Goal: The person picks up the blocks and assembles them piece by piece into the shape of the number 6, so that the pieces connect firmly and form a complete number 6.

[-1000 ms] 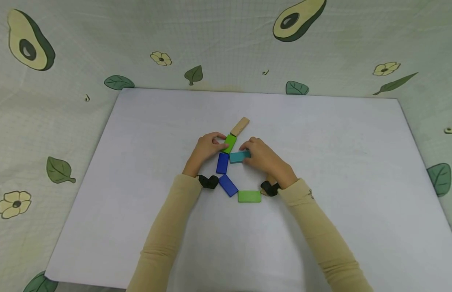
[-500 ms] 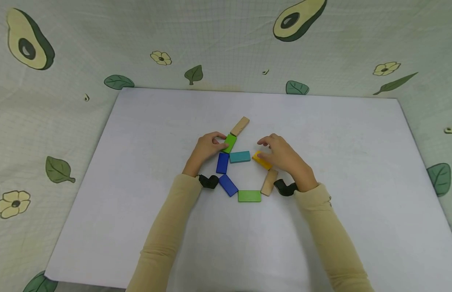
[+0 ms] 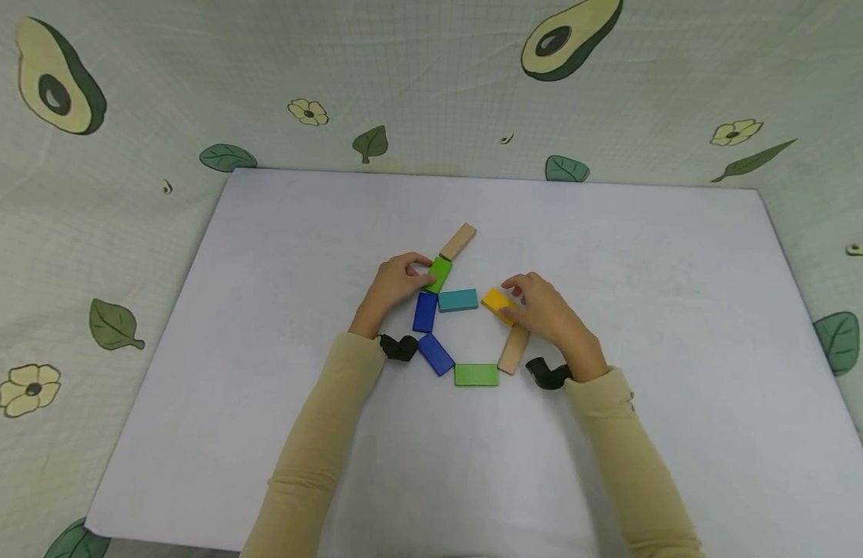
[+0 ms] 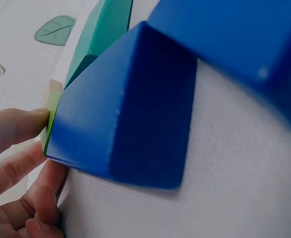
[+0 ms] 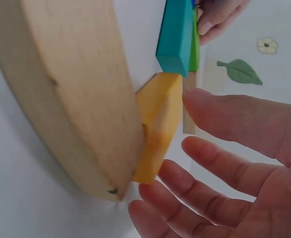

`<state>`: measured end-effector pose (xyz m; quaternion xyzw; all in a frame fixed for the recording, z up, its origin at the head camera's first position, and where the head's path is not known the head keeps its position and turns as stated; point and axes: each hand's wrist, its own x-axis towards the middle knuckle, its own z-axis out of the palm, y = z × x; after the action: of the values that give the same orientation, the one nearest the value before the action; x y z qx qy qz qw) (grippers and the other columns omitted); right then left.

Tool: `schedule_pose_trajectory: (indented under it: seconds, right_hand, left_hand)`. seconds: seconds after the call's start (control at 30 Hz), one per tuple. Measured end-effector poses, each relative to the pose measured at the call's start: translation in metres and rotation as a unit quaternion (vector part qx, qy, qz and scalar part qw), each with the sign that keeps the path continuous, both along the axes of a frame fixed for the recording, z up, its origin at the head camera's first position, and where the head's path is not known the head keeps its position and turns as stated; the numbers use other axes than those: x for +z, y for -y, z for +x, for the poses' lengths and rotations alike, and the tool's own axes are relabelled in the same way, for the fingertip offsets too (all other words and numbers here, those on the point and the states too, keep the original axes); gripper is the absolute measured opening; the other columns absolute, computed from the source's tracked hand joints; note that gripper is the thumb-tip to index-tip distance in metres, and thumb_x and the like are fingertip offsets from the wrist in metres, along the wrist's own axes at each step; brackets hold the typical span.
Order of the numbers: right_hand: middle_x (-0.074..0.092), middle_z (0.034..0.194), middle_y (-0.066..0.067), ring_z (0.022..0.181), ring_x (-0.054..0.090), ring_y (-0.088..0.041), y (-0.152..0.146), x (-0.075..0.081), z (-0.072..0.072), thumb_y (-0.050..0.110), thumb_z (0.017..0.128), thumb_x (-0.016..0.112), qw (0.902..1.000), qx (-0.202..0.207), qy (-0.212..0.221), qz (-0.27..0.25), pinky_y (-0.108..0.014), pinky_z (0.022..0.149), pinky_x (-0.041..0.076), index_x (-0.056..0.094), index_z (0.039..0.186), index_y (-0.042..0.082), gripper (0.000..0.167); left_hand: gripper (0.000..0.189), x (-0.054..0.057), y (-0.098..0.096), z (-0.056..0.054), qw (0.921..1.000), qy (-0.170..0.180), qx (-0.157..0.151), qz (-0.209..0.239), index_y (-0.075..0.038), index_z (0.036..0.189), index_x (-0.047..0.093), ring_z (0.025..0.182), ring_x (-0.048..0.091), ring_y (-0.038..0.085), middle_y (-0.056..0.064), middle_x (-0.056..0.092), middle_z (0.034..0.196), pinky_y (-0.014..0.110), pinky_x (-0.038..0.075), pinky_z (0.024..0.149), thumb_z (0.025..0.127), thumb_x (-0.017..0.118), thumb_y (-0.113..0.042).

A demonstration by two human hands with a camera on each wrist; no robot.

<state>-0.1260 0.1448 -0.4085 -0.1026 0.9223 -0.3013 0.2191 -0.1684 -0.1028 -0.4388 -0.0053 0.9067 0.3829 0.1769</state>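
My left hand (image 3: 398,280) pinches the light green block (image 3: 439,274) between thumb and fingers. Against that block's near end lies a dark blue block (image 3: 424,312), with a teal block (image 3: 459,300) beside it. At the right, my right hand (image 3: 545,308) holds the yellow block (image 3: 496,301), its thumb on one side and fingers on the other. In the right wrist view the yellow block (image 5: 161,106) lies between a plain wooden block (image 5: 81,84) and the teal block (image 5: 175,39). A gap separates teal from yellow in the head view.
A second dark blue block (image 3: 436,355), another green block (image 3: 476,375) and a wooden block (image 3: 514,349) continue the ring of blocks. Another wooden block (image 3: 459,241) extends beyond the left hand. All lie on a white tabletop (image 3: 648,263).
My right hand has let go of the teal block and moved right to the yellow block, then shifted slightly nearer me. The left hand has stayed put on the green block.
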Motion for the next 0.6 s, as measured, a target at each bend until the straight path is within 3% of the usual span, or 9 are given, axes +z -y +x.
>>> schedule_pose_trajectory:
  seconds: [0.6]
  right_hand:
    - [0.053, 0.109, -0.018, 0.095, 0.049, -0.029, 0.0040, -0.0102, 0.0050, 0.016, 0.088, 0.063, 0.9992, -0.027, 0.018, -0.024, -0.040, 0.084, 0.044, 0.051, 0.122, -0.002, 0.040]
  left_hand:
    - [0.039, 0.0012, -0.0002, 0.0010, 1.0000, 0.001, 0.002, 0.000, -0.014, 0.121, 0.060, 0.077, 0.050, 0.018, 0.007, 0.058, 0.088, 0.025, 0.037, 0.064, 0.086, 0.065, -0.030]
